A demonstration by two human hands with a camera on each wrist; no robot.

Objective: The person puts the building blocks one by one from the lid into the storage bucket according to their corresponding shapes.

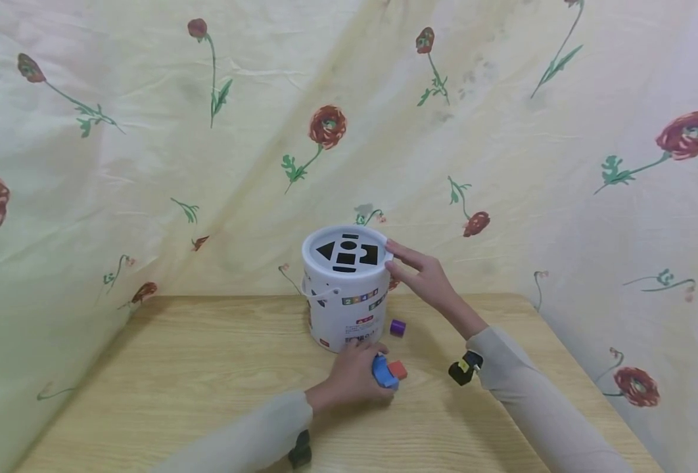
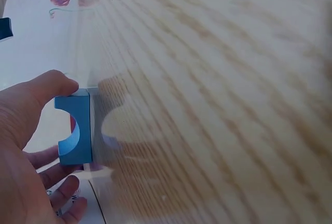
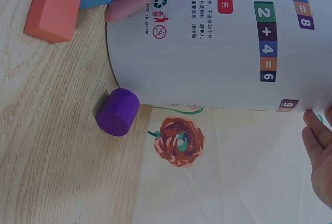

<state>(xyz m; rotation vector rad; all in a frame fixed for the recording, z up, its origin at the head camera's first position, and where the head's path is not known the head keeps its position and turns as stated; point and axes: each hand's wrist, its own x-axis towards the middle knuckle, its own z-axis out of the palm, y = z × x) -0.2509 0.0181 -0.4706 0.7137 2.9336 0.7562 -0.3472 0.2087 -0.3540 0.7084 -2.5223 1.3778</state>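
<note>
My left hand [image 1: 357, 376] pinches a blue arch block [image 2: 79, 126] between thumb and fingers, low over the table in front of a white bucket. The block has a half-round cutout. My right hand [image 1: 424, 274] rests its fingers against the right side of the rim of the bucket [image 1: 349, 299]. On the bucket's lid [image 1: 332, 257] are dark shaped holes: a triangle, a circle, a square, slots and a notched one. Just beyond the blue block lies an orange-red block [image 3: 52, 12]. By the bucket's base is a purple cylinder block [image 3: 118, 112].
The wooden table [image 1: 207, 368] runs back to a hanging cloth [image 1: 236, 164] printed with red flowers, which also closes in both sides. A thin white handle [image 1: 319, 293] hangs on the bucket's front left. Each wrist carries a small black camera.
</note>
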